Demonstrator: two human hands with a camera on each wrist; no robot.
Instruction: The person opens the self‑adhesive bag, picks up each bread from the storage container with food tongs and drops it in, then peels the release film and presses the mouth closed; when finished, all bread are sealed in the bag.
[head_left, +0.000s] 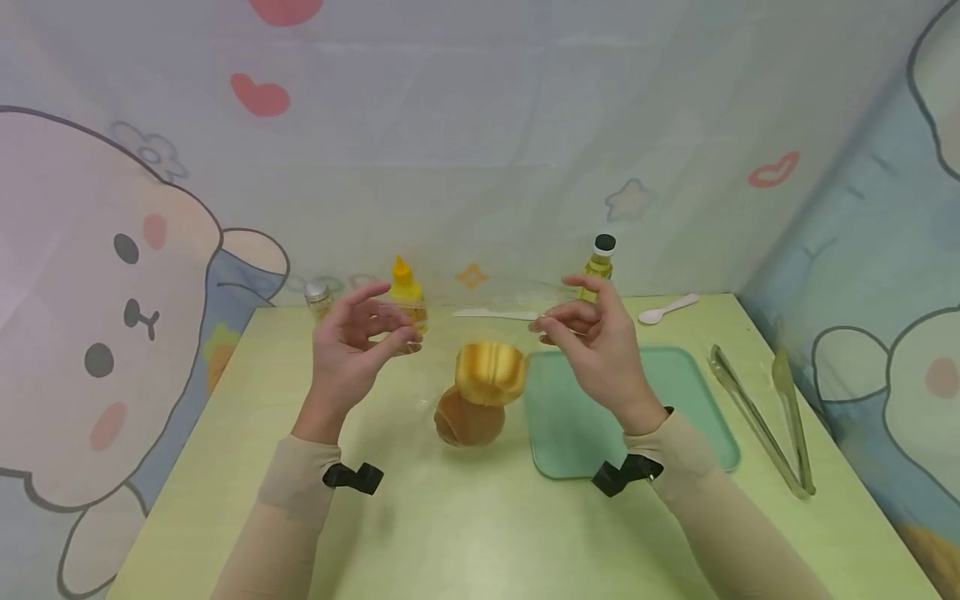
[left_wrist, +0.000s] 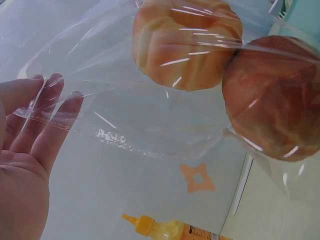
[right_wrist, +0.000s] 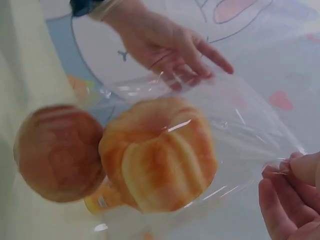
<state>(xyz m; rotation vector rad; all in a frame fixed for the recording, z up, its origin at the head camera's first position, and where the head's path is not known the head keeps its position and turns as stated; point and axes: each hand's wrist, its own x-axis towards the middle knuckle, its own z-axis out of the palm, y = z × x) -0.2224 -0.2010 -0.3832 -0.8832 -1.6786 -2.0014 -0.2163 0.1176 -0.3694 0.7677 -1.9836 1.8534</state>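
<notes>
The fingers (left_wrist: pixel 60 112) of the left hand (head_left: pixel 348 354) and right hand (head_left: pixel 606 354) are drawn into a narrow pinch, each on an edge of the clear bag (left_wrist: pixel 150 120). The gold bun (head_left: pixel 491 373) and brown bun (head_left: pixel 471 423) show through it, close together between the hands, above the table (head_left: pixel 450 542). The step in hand looks like holding up the bagged buns (which edge is the mouth, I cannot tell). The next move seems to call for level hands and a firm pinch. What looks like white print runs near the bag's edge, illegible; the label (left_wrist: pixel 200 233) on the yellow bottle (head_left: pixel 406 292) is too small to read.
</notes>
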